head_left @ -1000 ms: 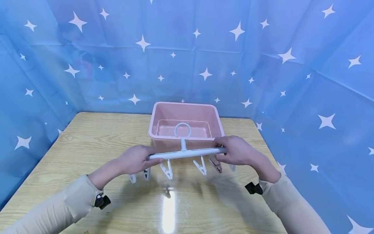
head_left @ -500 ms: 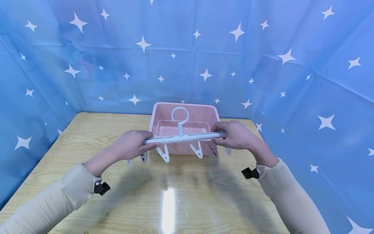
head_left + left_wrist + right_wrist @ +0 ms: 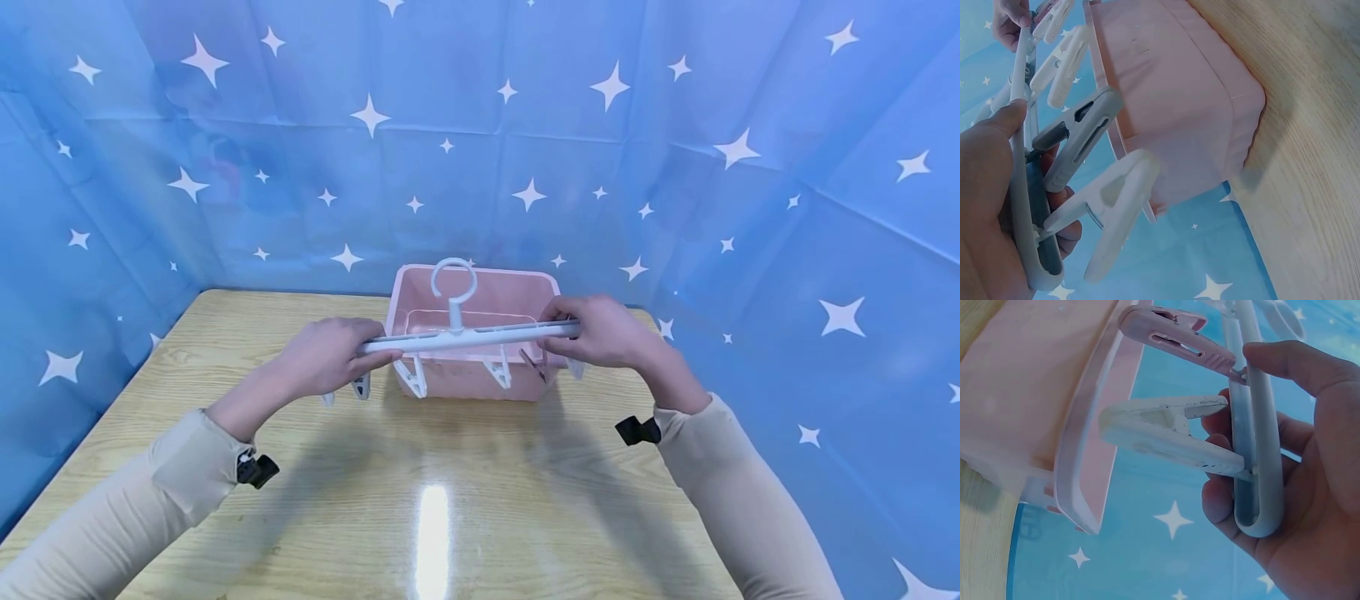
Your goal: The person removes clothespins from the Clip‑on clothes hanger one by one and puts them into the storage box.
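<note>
A white clip hanger [image 3: 465,337] with a round hook on top is held level above the table, overlapping the front of a pink plastic bin [image 3: 465,379] in the head view. My left hand [image 3: 330,357] grips the bar's left end, thumb on the near side. At the other end my right hand [image 3: 600,332] grips the bar between thumb and fingers. Several clothespins dangle from the bar, among them a white clip [image 3: 1116,206] and a grey clip [image 3: 1085,137] by the left hand. By the right hand hang a pink clip [image 3: 1175,340] and another white clip [image 3: 1169,434].
The bin stands at the back of a light wooden table [image 3: 337,500]. A blue curtain [image 3: 450,167] with white stars encloses the back and sides. A strip of light reflects off the tabletop near the front.
Both hands have raised the hanger and moved it away from the body, so it now overlaps the bin's front rim. It has shifted slightly left, and its hook has turned. The bin stays put.
</note>
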`<state>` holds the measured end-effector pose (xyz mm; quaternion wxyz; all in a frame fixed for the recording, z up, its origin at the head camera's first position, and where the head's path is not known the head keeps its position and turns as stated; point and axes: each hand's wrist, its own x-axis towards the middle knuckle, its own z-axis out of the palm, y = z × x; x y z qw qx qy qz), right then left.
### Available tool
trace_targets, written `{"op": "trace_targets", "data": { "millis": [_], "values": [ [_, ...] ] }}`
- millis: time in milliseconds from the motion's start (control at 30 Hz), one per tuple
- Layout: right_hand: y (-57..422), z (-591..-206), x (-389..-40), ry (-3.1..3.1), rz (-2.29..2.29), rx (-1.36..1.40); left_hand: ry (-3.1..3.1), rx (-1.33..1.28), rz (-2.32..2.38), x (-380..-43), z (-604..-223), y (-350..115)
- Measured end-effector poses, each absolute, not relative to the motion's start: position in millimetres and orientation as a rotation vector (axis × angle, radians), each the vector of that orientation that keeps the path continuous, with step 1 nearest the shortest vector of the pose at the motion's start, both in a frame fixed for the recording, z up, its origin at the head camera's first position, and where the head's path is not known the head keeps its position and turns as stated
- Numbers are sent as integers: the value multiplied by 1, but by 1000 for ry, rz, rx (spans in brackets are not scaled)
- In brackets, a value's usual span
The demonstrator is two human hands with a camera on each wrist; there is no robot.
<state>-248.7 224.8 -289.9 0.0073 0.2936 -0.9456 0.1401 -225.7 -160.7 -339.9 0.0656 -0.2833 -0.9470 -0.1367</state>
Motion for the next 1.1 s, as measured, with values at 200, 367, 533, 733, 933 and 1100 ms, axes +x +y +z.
{"op": "trace_targets", "data": {
  "millis": [200, 367, 533, 733, 933, 1100],
  "values": [
    [229, -290, -255, -2944, 483, 897, -2849, -839, -411, -228, -338, -164],
    [235, -291, -259, -2949, 580, 864, -2838, -824, -406, -229, -338, -166],
    [241, -294, -263, -2939, 656, 839, -2842, -808, -423, -230, -337, -169],
    [247, -297, -266, -2934, 828, 803, -2835, -800, -430, -229, -336, -172],
    [251, -302, -270, -2933, 947, 799, -2837, -787, -433, -230, -336, -175],
    [254, -307, -272, -2917, 1204, 816, -2847, -764, -457, -230, -334, -177]
  ]
}}
